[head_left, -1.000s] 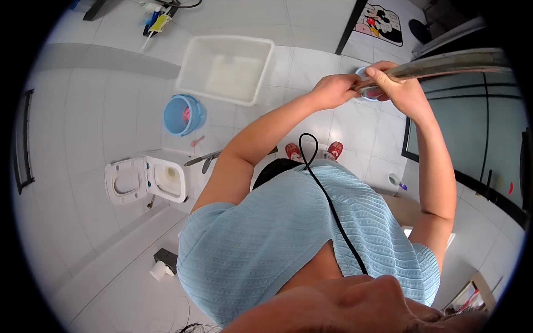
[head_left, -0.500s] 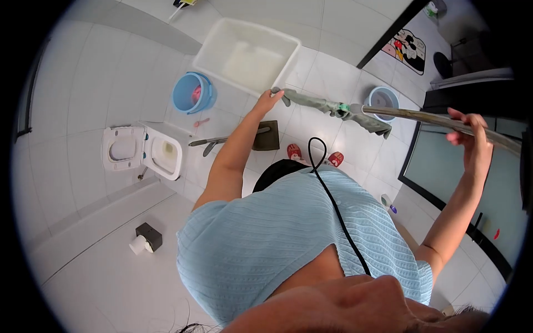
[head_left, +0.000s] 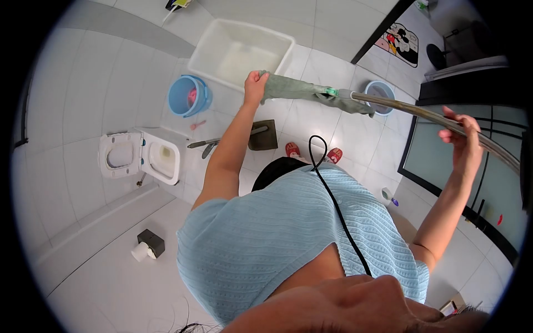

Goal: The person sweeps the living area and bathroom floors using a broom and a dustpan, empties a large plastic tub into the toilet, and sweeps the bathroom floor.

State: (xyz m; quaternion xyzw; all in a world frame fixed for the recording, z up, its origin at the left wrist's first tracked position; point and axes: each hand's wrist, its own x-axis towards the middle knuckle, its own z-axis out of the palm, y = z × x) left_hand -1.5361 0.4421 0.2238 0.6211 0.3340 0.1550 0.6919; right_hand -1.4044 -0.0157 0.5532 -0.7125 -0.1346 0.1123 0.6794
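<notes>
A mop pole (head_left: 413, 108) runs from a green joint out to the right edge. My right hand (head_left: 465, 136) has its fingers around the pole. Grey-green cloth (head_left: 297, 89) hangs spread from the joint, and my left hand (head_left: 255, 87) is closed on its left end. The cloth's other end droops beside a round light-blue basin (head_left: 380, 91) on the floor. Just beyond my left hand stands a large white tub (head_left: 207, 53).
A blue bucket (head_left: 179, 95) with something pink inside stands left of the tub. The open toilet (head_left: 165, 175) is at the left. A dustpan (head_left: 264, 137) lies near my feet in red slippers (head_left: 335, 155). At the right is a black-framed glass door (head_left: 441, 152).
My hands have moved apart from their earlier place together on the pole. The cloth end came into view in my left hand and is now spread wider, slightly further left.
</notes>
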